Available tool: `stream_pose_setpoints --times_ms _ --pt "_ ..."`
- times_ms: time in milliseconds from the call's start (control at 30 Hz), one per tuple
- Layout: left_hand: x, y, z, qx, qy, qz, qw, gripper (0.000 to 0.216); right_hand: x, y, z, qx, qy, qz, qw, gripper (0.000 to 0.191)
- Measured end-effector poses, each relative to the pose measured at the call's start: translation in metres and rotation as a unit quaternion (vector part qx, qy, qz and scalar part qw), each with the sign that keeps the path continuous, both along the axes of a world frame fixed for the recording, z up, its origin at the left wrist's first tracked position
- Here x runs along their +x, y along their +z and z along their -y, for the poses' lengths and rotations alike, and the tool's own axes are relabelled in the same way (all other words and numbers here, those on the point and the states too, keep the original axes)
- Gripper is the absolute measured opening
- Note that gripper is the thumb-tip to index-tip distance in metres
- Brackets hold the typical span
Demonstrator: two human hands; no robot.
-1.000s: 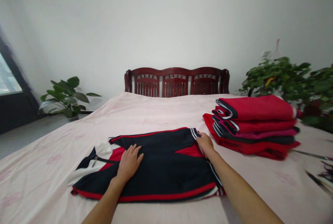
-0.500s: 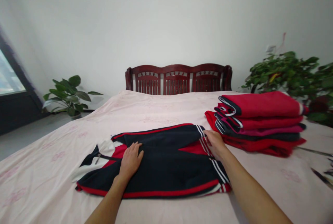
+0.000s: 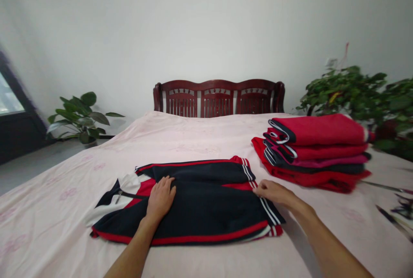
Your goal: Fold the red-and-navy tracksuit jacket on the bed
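Through the head camera, I am looking forward and down over a pink sheet (image 3: 196,138). A dark navy garment (image 3: 213,215) with red edging is lying on it, low and central, its white-and-navy collar (image 3: 108,195) pointing left and its striped hem (image 3: 270,211) facing right.

The left hand (image 3: 161,197) is pressing flat on the garment near the collar end, palm down, fingers extended and close together. The right hand (image 3: 273,192) is touching the middle of the hem, its fingers curling in towards the thumb; I cannot tell whether cloth is sitting between them.

Beyond the right hand, a stack (image 3: 325,129) of folded clothes, mostly red, is resting on the sheet, just beside the garment without touching it. Thin dark objects (image 3: 392,222) are showing at the right edge, too blurred to name.

Behind, a carved wooden backrest (image 3: 217,84) is standing before a white wall (image 3: 226,28). Leafy plants are flanking it, a small one (image 3: 82,112) left and a larger one (image 3: 348,91) right.
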State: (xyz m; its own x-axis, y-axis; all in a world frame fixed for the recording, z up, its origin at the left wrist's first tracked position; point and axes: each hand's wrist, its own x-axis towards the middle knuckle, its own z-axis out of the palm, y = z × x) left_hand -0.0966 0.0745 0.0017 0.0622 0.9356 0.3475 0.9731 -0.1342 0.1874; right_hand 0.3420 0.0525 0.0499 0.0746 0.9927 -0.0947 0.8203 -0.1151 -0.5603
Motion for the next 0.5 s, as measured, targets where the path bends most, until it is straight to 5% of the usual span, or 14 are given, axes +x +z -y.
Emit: stream_pose_setpoints --times_ms 67,200,500 --pt "0.000 0.000 0.000 0.002 0.003 -0.004 1.000 0.041 0.005 -0.005 0.009 0.024 0.062 -0.053 0.996 0.024" --pt "0.001 0.001 0.001 0.004 0.006 -0.006 1.000 0.041 0.010 -0.001 0.011 0.060 0.041 -0.038 0.997 0.008" --pt "0.005 0.005 0.003 -0.010 0.011 -0.013 1.000 0.042 -0.022 0.012 -0.038 0.082 -0.117 -0.009 0.990 0.038"
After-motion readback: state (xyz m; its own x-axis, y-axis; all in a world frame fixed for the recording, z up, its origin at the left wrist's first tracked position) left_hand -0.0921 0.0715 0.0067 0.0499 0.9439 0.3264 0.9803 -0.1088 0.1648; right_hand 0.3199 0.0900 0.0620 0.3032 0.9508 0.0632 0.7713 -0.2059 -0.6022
